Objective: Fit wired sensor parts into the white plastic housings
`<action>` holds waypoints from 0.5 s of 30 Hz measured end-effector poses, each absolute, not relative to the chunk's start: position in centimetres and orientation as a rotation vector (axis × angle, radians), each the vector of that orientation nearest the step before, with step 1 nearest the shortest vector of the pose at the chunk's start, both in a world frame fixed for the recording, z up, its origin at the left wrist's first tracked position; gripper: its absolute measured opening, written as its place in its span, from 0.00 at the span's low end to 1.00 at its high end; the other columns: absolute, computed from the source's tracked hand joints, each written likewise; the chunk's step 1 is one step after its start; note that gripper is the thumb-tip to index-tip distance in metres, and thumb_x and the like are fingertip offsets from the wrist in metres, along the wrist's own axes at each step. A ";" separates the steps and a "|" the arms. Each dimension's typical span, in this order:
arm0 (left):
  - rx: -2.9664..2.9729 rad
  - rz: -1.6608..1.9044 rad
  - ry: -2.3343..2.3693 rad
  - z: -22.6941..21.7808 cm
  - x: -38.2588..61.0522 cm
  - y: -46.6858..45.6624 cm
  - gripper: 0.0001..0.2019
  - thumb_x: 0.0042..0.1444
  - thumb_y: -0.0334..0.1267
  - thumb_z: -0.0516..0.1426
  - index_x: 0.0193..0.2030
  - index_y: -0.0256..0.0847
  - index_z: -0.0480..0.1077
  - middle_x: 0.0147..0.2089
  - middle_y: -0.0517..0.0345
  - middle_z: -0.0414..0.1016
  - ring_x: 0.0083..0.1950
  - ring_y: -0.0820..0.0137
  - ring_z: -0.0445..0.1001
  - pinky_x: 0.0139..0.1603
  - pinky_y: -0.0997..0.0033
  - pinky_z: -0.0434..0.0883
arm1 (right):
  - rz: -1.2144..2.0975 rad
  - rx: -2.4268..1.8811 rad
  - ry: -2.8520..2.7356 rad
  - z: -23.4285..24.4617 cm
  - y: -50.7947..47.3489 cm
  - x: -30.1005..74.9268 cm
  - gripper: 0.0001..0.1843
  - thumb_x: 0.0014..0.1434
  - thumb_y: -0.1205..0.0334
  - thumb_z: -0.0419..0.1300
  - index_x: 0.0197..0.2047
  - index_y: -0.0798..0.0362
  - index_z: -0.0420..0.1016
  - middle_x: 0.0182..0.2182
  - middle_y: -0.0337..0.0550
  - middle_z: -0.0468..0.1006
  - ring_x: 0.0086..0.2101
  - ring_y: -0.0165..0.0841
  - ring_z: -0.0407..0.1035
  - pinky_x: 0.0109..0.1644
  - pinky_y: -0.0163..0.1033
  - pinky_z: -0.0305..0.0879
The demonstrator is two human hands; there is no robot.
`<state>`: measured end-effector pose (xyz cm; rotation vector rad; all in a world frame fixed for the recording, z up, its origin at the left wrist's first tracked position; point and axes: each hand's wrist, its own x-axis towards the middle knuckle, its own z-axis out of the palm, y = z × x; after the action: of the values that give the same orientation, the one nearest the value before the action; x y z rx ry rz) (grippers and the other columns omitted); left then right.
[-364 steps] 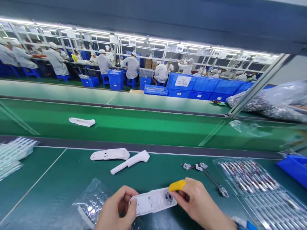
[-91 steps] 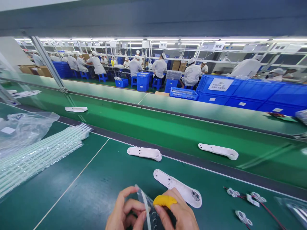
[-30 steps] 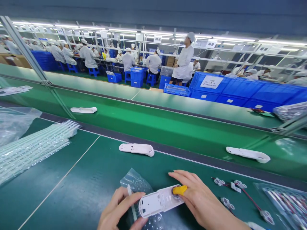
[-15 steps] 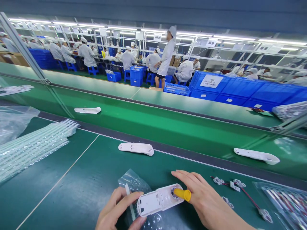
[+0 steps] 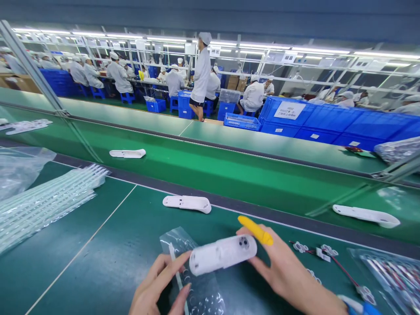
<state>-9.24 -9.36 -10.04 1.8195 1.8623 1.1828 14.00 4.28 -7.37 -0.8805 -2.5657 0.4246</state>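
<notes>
I hold a white plastic housing shell (image 5: pixel 223 253) between both hands, just above the dark green bench, its outer side turned up with two small holes near the right end. My left hand (image 5: pixel 160 286) steadies its left end with the fingers curled. My right hand (image 5: pixel 282 267) grips the right end; a yellow finger cot (image 5: pixel 256 229) covers the raised index finger. Under the shell lies a clear plastic bag (image 5: pixel 193 280) of small round parts.
Another white shell (image 5: pixel 187 204) lies on the bench ahead. Two more shells (image 5: pixel 127 153) (image 5: pixel 365 215) ride the green conveyor. Wired small connectors (image 5: pixel 315 253) and a tray of parts (image 5: pixel 393 273) sit to the right; clear strips (image 5: pixel 46 203) to the left. Workers in white sit beyond.
The shell has been lifted and turned over, its open inside now facing down. My right index finger has come off it and points up. The conveyor shells drifted right.
</notes>
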 end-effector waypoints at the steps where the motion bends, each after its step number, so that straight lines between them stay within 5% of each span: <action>1: 1.800 1.177 1.842 -9.9 -9.3 -9.3 0.19 0.52 0.33 0.56 0.51 0.52 0.66 0.33 0.64 0.72 0.34 0.76 0.74 0.38 0.86 0.70 | 0.385 -0.965 -2.550 -7.2 5.5 13.9 0.17 0.55 0.65 0.52 0.49 0.50 0.62 0.44 0.45 0.72 0.44 0.36 0.67 0.48 0.43 0.65; 6: 1.644 1.198 1.778 -9.9 -9.5 -9.2 0.20 0.55 0.31 0.52 0.53 0.56 0.63 0.33 0.66 0.72 0.31 0.78 0.72 0.34 0.87 0.69 | 0.171 -1.570 -2.455 -6.5 12.7 12.6 0.12 0.52 0.66 0.55 0.42 0.55 0.69 0.37 0.48 0.74 0.39 0.41 0.69 0.42 0.44 0.65; 15: 1.251 1.311 1.647 -11.3 -9.6 -9.6 0.24 0.56 0.35 0.53 0.57 0.62 0.56 0.34 0.66 0.71 0.34 0.76 0.72 0.32 0.85 0.70 | 0.095 -1.602 -2.405 -7.0 16.6 10.9 0.15 0.47 0.70 0.59 0.41 0.61 0.71 0.36 0.56 0.74 0.40 0.49 0.67 0.41 0.51 0.62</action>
<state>-9.56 -9.62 -11.31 1.2512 1.6468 1.3108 10.88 16.59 -7.00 -1.6017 -2.4046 0.0949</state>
